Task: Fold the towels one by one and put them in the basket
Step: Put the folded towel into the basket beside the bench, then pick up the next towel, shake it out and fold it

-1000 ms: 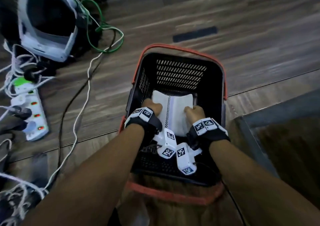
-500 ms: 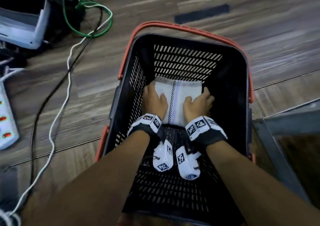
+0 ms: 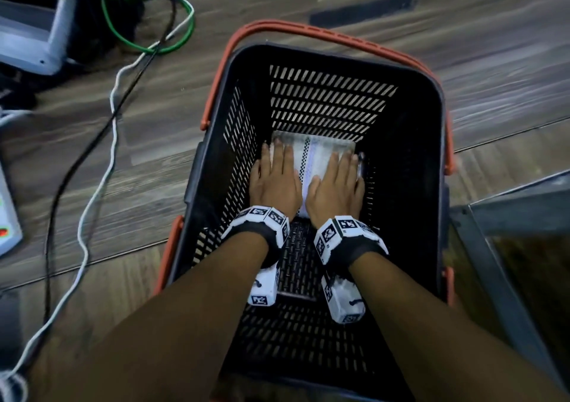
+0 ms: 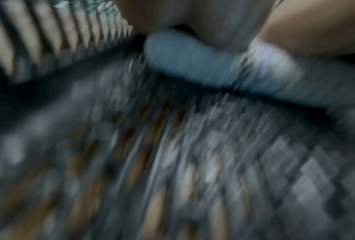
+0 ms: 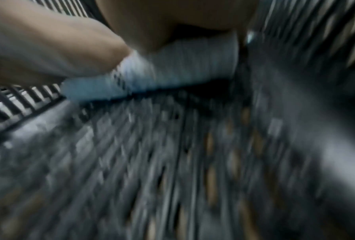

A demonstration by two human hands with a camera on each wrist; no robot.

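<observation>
A folded white towel (image 3: pixel 317 155) with a black checked stripe lies on the floor of the black slatted basket (image 3: pixel 410 161), against its far wall. My left hand (image 3: pixel 276 175) lies flat on the towel's left half, fingers straight. My right hand (image 3: pixel 337 182) lies flat on its right half, fingers straight too. Both wrist views are blurred: each shows the towel's near edge (image 4: pixel 193 63) (image 5: pixel 172 71) under the palm, above the basket's mesh bottom (image 4: pixel 172 162).
The basket has orange handles (image 3: pixel 339 36) and stands on a wooden floor (image 3: pixel 493 47). White, black and green cables (image 3: pixel 114 130) run across the floor at left. A grey device (image 3: pixel 34 31) sits at top left. A metal-edged frame (image 3: pixel 509 213) lies at right.
Both hands have lowered the towel to the basket's bottom and gone from gripping its sides to lying flat on top. The head view has moved closer over the basket.
</observation>
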